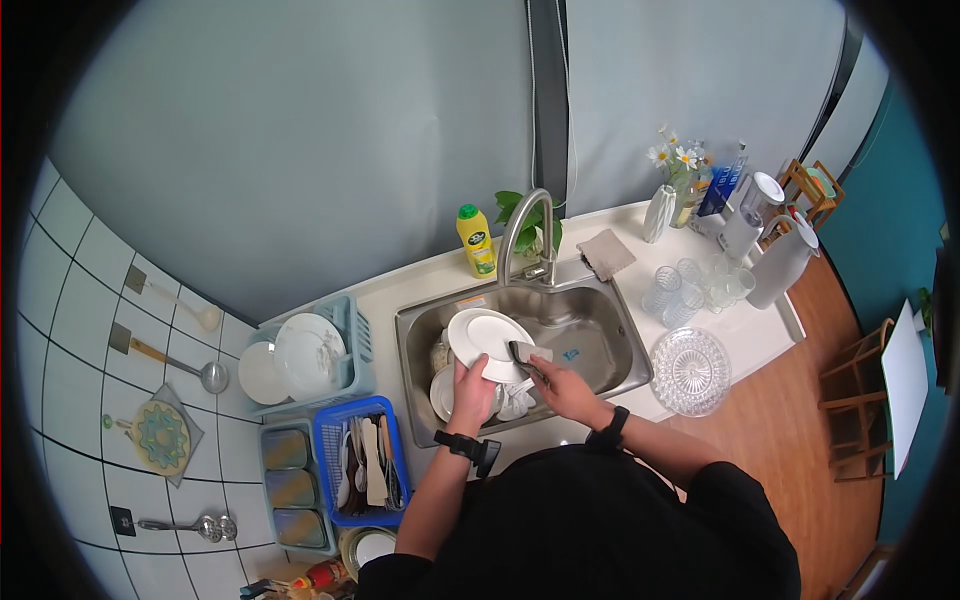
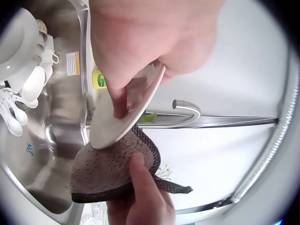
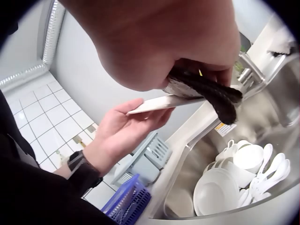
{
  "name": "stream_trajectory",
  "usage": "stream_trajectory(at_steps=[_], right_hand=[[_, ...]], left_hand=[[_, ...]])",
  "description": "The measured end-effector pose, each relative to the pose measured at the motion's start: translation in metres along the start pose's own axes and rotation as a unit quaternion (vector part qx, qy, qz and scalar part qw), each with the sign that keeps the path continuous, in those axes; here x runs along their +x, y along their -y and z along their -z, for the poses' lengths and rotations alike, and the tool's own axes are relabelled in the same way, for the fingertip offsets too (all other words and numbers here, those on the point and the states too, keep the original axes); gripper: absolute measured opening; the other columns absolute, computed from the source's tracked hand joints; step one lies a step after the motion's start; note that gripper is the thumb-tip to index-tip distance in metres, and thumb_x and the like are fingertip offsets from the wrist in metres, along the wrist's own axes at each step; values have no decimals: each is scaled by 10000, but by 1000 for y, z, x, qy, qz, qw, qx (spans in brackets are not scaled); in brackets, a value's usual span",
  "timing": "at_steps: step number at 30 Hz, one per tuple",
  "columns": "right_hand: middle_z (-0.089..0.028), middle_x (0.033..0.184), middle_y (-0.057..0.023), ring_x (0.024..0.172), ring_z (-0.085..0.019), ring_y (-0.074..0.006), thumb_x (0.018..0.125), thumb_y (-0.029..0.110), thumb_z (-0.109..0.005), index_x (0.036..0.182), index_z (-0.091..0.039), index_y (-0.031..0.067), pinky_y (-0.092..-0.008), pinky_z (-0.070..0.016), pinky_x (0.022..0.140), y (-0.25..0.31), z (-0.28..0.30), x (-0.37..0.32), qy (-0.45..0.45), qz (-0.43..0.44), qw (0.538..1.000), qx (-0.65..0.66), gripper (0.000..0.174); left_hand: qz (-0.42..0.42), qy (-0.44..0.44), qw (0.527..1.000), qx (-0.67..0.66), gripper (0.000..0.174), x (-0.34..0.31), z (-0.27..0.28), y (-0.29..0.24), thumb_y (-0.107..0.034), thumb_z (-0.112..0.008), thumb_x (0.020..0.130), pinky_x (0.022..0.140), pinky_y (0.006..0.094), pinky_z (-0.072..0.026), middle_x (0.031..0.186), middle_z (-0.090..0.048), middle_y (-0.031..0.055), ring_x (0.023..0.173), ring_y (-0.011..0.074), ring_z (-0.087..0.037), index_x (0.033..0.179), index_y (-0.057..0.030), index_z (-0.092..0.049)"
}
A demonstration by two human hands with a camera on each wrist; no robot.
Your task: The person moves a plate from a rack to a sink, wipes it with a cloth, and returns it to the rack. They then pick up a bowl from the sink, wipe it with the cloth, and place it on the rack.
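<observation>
Over the sink (image 1: 612, 350), my left hand (image 1: 473, 395) grips a white plate (image 1: 478, 330) by its near rim, thumb on one face and fingers behind. A grey-brown dishcloth (image 2: 108, 164) with dark edging is in my right hand (image 1: 567, 392), pinched between thumb and fingers. In the left wrist view the cloth meets the plate's edge. The right wrist view has the plate tilted nearly edge-on, the cloth's dark edge hanging past it. Below, the sink's left side holds white bowls (image 3: 215, 193), cups and several white spoons (image 3: 276, 171).
A curved faucet (image 1: 518, 225) rises behind the sink, beside a yellow bottle (image 1: 477, 245). Left stand a pale blue dish rack (image 1: 358, 372) with plates and a blue basket (image 1: 325, 470) of utensils. Right are several drinking glasses (image 1: 690, 290), a patterned glass plate (image 1: 691, 370) and a folded cloth (image 1: 607, 254).
</observation>
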State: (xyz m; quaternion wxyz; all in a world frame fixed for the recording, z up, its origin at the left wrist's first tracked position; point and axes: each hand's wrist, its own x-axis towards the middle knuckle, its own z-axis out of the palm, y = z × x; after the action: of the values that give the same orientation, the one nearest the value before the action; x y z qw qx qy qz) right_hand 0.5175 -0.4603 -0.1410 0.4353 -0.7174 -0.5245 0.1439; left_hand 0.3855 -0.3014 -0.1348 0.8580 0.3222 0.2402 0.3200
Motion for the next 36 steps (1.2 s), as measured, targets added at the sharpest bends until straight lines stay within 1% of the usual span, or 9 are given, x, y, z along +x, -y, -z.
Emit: stream_trajectory(at_steps=[4,7,10,14,17,18,23,27,36], right_hand=[[-688,1184,-229,970,-701,-369,1033,248,-558,1323,-574,-34,-402,-557,868,46,31,14,161,-144,976,-23,405],[-726,1050,-119,861,-698,-216,1060,303,-531,1290,-609,-22,-369,-554,804,29,29,22,225,-197,944,137,406],[-708,846,-79,831,-620,-112,1054,354,-534,1139,-678,-3,-360,-517,735,38,38,36,-27,-156,900,406,395],[-732,966,-121,852,-651,-162,1043,304,-546,1204,-654,-2,-331,-512,763,34,51,44,-9,-149,961,231,362],[-622,1311,-245,1132,-654,-376,1005,150,-543,1332,-580,-27,-414,-519,976,36,30,41,44,21,999,-14,374],[-575,1407,-208,1296,-560,-362,994,131,-545,1382,-544,-12,-424,-462,1078,35,20,42,26,93,995,-37,413],[-540,1450,-199,1330,-525,-349,985,123,-559,1340,-576,-4,-416,-436,1115,49,19,35,59,76,992,81,378],[-571,1428,-164,1299,-552,-347,975,140,-579,1332,-591,25,-412,-459,1092,43,20,24,104,124,986,44,376],[-660,1260,-202,1055,-654,-419,989,257,-553,1323,-593,22,-461,-534,921,8,12,29,84,-13,994,-73,411]], left_hand=[[-1,-31,999,28,461,2,-8,8,-137,-511,1040,1074,469,-469,1422,-536,94,1314,277,-535,1487,-115,-399],[13,-54,997,54,454,1,-11,4,-290,-464,1077,1068,443,-470,1417,-550,99,1310,263,-542,1484,-99,-403],[36,-39,996,68,516,-2,-8,3,-418,-401,1093,1073,414,-462,1420,-561,106,1307,244,-547,1474,-71,-425],[57,-12,995,82,560,-3,-3,6,-464,-361,1096,1086,400,-444,1431,-562,107,1303,237,-551,1461,-50,-453],[68,1,995,80,560,-7,-11,6,-464,-364,1095,1088,402,-441,1417,-571,105,1295,242,-555,1457,-47,-456],[75,-7,994,76,562,-7,-12,6,-465,-365,1094,1089,402,-440,1408,-577,104,1290,245,-558,1453,-42,-459],[56,-4,996,64,547,-9,-8,2,-448,-384,1092,1074,391,-451,1384,-583,114,1260,241,-575,1434,-29,-467],[32,-13,999,14,531,-9,-1,-3,-435,-385,1094,1057,391,-470,1362,-594,123,1240,232,-589,1419,-24,-469],[58,-24,995,81,553,-16,-6,-1,-435,-352,1102,1069,398,-467,1377,-594,130,1242,246,-600,1428,-1,-461]])
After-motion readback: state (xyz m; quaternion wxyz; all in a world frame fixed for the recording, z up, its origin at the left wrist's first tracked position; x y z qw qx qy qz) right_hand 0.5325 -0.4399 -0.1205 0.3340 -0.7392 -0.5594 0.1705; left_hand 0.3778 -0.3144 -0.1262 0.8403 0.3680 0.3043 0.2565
